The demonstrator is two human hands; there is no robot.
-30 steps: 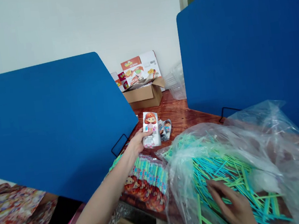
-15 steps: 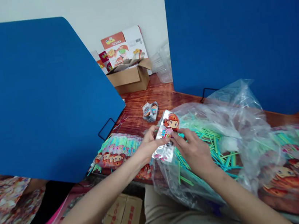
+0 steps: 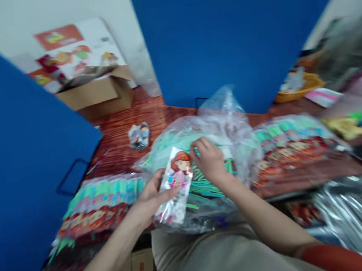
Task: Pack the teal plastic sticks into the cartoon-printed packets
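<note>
My left hand (image 3: 153, 194) grips a silvery packet (image 3: 176, 180) printed with a red-haired cartoon girl, its thumb lying across the front. Just right of the packet's top, my right hand (image 3: 209, 158) is raised with its fingers curled together. Whatever those fingers may hold is too blurred to make out. Beneath both hands spreads a large clear plastic bag (image 3: 188, 123) full of loose thin green and blue sticks (image 3: 204, 188).
Rows of filled cartoon packets lie left (image 3: 99, 204) and right (image 3: 286, 148). A small stack of printed pieces (image 3: 139, 135) sits behind the bag. Further back stand an open cardboard box (image 3: 99, 95) and blue panels (image 3: 215, 37). A yellow basket (image 3: 301, 86) is at right.
The view has swung to the right, with blur. My right hand has come off the packet and now hovers beside its top. My left hand keeps its hold.
</note>
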